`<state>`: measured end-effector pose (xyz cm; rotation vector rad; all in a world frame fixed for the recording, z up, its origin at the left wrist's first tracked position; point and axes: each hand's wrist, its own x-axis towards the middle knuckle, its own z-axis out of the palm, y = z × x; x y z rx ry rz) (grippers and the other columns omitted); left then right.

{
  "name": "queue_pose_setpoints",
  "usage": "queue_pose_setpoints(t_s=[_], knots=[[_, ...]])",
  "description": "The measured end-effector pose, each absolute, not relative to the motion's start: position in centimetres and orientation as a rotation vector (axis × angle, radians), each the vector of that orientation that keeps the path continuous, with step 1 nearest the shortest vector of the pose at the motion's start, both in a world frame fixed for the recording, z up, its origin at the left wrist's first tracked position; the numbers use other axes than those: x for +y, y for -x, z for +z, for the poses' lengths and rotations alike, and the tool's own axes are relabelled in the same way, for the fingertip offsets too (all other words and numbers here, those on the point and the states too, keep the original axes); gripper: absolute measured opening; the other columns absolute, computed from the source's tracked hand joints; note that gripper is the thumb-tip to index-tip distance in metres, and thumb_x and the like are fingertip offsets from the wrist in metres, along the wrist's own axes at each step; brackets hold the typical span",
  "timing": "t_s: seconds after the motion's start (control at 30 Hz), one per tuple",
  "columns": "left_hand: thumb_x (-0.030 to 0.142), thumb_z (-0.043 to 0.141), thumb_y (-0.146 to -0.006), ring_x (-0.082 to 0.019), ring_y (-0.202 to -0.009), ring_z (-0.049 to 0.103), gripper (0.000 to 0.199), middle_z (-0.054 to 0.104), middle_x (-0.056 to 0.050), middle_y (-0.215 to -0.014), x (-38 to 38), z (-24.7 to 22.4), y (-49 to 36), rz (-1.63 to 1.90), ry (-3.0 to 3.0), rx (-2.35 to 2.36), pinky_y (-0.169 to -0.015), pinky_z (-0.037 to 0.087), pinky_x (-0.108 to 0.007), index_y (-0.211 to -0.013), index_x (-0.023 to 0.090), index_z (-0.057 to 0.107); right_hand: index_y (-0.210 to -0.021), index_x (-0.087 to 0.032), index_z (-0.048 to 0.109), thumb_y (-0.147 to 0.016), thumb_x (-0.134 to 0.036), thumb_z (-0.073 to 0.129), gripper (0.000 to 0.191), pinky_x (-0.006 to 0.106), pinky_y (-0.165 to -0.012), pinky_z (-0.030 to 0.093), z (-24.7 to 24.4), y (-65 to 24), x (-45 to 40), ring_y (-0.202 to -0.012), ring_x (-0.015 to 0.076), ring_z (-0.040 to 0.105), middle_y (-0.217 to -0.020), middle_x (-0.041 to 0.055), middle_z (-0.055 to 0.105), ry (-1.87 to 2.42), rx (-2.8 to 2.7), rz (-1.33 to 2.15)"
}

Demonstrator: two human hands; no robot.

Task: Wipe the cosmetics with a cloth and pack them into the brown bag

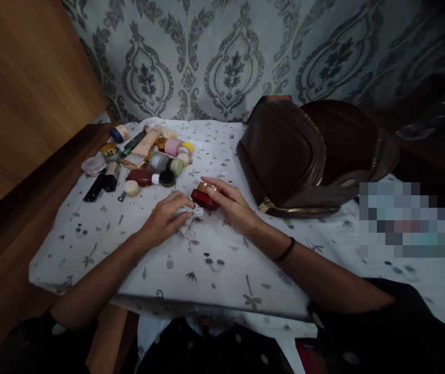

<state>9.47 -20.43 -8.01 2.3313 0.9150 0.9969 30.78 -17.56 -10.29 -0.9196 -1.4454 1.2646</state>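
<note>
My right hand is closed around a small red glass jar with a shiny gold-copper lid, tilted over the middle of the table. A crumpled white wipe or cloth is pinched in the fingers of my left hand, close against the jar's left side. Left of my hands lie a dark red bottle with a white neck, a round black cap or lid and a small cream-coloured round item.
Several cosmetic tubes, jars and bottles crowd the back left, among them a peach tube and a frosted bottle. A brown leather bag stands open at the right. A patterned cloth covers the table; wooden furniture rises at left.
</note>
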Motion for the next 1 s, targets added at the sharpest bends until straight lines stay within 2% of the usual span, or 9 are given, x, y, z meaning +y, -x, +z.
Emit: queue_pose_setpoints(t_s=[0.13,0.3,0.47,0.6,0.8,1.0], knots=[[0.031,0.054,-0.098,-0.02,-0.093,0.059,0.015,0.063,-0.007,-0.097,-20.4,-8.0,-9.5,1.01,-2.313,0.913,-0.084,0.047,-0.032,-0.099,0.018,0.062,-0.117,-0.022,0.072,-0.086,-0.056,0.065,0.047,0.043,-0.104,0.047,-9.6,-31.0,-17.5,-0.114,0.0259,0.064,-0.119,0.0081,0.071,0.952,-1.591,1.131],[0.031,0.055,-0.097,-0.02,-0.093,0.06,0.015,0.064,-0.006,-0.096,-20.5,-7.8,-9.5,1.012,-2.267,0.916,-0.086,0.047,-0.032,-0.099,0.019,0.063,-0.112,-0.02,0.071,-0.085,-0.058,0.066,0.047,0.038,-0.094,0.052,-9.4,-31.1,-17.6,-0.101,0.0231,0.066,-0.108,0.0068,0.072,0.966,-1.568,1.136],[0.035,0.058,-0.092,-0.022,-0.094,0.061,0.016,0.066,-0.005,-0.096,-20.5,-7.5,-9.4,1.052,-2.145,1.013,-0.087,0.047,-0.033,-0.097,0.02,0.063,-0.127,-0.023,0.064,-0.085,-0.061,0.065,0.057,0.037,-0.093,0.053,-9.4,-31.1,-17.9,-0.104,0.0218,0.066,-0.116,0.0079,0.069,0.936,-1.552,1.193],[0.037,0.062,-0.089,-0.022,-0.092,0.061,0.019,0.066,-0.004,-0.095,-20.5,-7.3,-9.0,1.125,-2.003,1.07,-0.085,0.047,-0.033,-0.098,0.02,0.064,-0.136,-0.024,0.058,-0.084,-0.062,0.067,0.065,0.041,-0.1,0.051,-9.2,-30.9,-18.2,-0.114,0.0237,0.065,-0.124,0.0097,0.068,0.822,-1.566,1.272],[0.041,0.063,-0.089,-0.02,-0.088,0.061,0.023,0.068,-0.003,-0.092,-20.5,-7.3,-8.6,1.155,-1.848,1.109,-0.08,0.047,-0.03,-0.097,0.02,0.065,-0.133,-0.025,0.06,-0.08,-0.054,0.076,0.063,0.043,-0.104,0.051,-9.4,-30.9,-18.2,-0.123,0.0254,0.06,-0.126,0.0105,0.065,0.71,-1.62,1.377],[0.04,0.063,-0.088,-0.018,-0.081,0.059,0.021,0.066,0.0,-0.087,-20.8,-6.9,-8.7,1.145,-1.815,1.17,-0.075,0.046,-0.027,-0.092,0.02,0.065,-0.126,-0.025,0.066,-0.077,-0.048,0.08,0.055,0.042,-0.099,0.054,-9.3,-30.8,-18.4,-0.111,0.0227,0.065,-0.124,0.0084,0.065,0.649,-1.647,1.389]])
